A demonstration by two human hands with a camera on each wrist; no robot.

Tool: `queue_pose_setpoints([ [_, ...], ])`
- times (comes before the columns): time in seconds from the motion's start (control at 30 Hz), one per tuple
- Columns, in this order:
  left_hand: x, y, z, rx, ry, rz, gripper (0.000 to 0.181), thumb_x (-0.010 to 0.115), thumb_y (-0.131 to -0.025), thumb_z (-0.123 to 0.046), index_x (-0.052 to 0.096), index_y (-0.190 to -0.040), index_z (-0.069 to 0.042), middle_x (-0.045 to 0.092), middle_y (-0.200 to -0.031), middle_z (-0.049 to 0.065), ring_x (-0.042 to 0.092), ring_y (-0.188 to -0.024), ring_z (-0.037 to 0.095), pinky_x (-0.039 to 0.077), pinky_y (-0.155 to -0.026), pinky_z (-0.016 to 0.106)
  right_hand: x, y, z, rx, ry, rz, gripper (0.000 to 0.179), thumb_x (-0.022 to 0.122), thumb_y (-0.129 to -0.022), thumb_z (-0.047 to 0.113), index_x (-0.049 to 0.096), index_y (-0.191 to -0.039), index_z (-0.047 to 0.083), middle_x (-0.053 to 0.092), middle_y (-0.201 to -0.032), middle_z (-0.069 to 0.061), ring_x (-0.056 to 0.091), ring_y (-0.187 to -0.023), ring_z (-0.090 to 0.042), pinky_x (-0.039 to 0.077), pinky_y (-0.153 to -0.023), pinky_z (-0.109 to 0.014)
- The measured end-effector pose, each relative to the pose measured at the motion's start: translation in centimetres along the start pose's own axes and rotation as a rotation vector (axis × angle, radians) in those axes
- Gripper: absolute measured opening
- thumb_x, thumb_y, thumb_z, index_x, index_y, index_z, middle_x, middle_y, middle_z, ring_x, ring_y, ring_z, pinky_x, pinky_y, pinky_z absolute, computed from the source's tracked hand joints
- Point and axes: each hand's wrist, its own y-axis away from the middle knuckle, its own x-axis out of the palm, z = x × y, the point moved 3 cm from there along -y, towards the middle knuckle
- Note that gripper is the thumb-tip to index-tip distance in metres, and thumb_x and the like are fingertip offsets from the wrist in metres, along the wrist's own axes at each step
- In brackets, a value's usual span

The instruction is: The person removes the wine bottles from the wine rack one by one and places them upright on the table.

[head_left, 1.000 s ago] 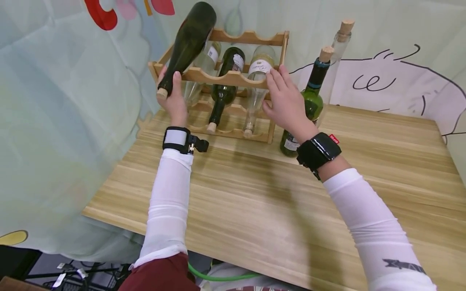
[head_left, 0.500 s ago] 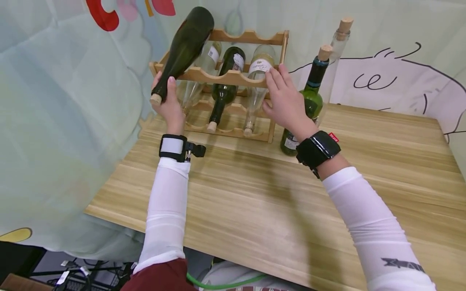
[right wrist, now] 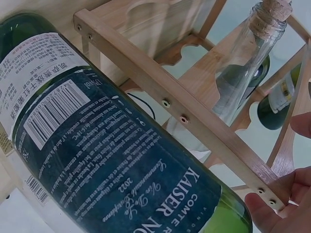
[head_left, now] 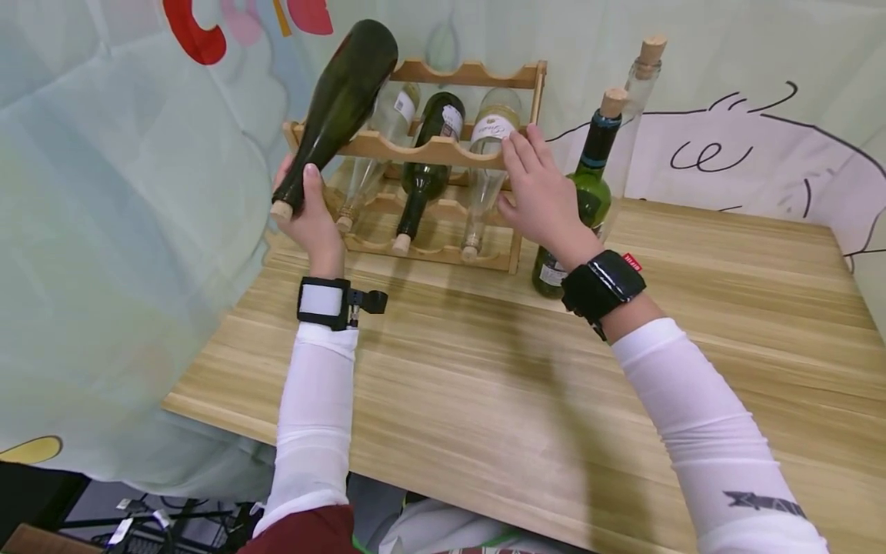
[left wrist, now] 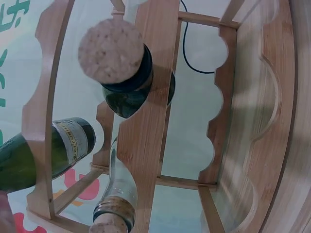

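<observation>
My left hand (head_left: 314, 235) grips the neck of a dark green wine bottle (head_left: 349, 85), cork end low towards me and base raised over the left end of the wooden wine rack (head_left: 446, 148). In the left wrist view that labelled bottle (left wrist: 73, 145) slants at the left. My right hand (head_left: 543, 188) holds the rack's top front rail at its right end; the right wrist view shows the thumb (right wrist: 265, 213) against the corner. Lying neck-forward in the rack are a clear bottle (head_left: 361, 181), a dark bottle (head_left: 424, 185) and another clear bottle (head_left: 494, 127).
Just right of the rack stands a corked green bottle (head_left: 591, 192), close to my right wrist. Behind it rises a corked clear bottle (head_left: 635, 104). The wooden table (head_left: 443, 369) spreads in front, with a printed cloth (head_left: 138, 231) hanging along its left side.
My left hand and the dark green bottle have moved left and towards me, with the base coming down slightly. The left clear bottle's cork now shows. My right hand stays on the rack.
</observation>
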Motion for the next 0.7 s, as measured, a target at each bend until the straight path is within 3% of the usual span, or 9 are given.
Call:
queue_pose_setpoints([
  [0.17,-0.7,1.0,-0.4,-0.045,0.075,-0.071,0.035,0.061,-0.079,-0.005,0.055,-0.113,0.000,0.055,-0.115,0.008,0.052,-0.100,0.015,0.043,-0.087,0.026,0.1,0.0,0.1,-0.008,0.000,-0.015,0.065,0.052,-0.086,0.025,0.022,-0.140,0.004,0.022,-0.145,-0.011,0.006,-0.138,-0.022,0.045,-0.056,-0.035],
  [0.3,-1.2,1.7,-0.7,-0.049,0.084,-0.117,0.035,0.060,-0.080,-0.006,0.054,-0.115,-0.001,0.054,-0.115,0.008,0.052,-0.096,0.014,0.045,-0.083,0.028,0.1,0.0,0.1,-0.017,-0.005,-0.035,0.065,0.052,-0.085,0.025,0.023,-0.139,0.004,0.024,-0.145,-0.010,0.006,-0.138,-0.021,0.045,-0.056,-0.035],
  [0.53,-1.6,2.3,-1.6,-0.066,0.219,-0.238,0.029,0.061,-0.080,-0.005,0.057,-0.109,-0.001,0.059,-0.095,0.010,0.055,-0.074,0.014,0.046,-0.068,0.024,0.2,0.0,0.0,-0.020,-0.010,-0.030,0.065,0.052,-0.085,0.025,0.022,-0.139,0.004,0.023,-0.145,-0.010,0.007,-0.137,-0.021,0.046,-0.056,-0.035],
  [0.7,-1.7,2.5,-2.9,-0.108,0.324,-0.270,0.025,0.060,-0.081,-0.005,0.057,-0.105,-0.001,0.058,-0.092,0.010,0.056,-0.068,0.016,0.045,-0.062,0.021,0.1,0.0,-0.1,-0.016,-0.002,-0.023,0.065,0.052,-0.086,0.026,0.022,-0.140,0.004,0.023,-0.145,-0.010,0.005,-0.138,-0.021,0.045,-0.056,-0.035],
])
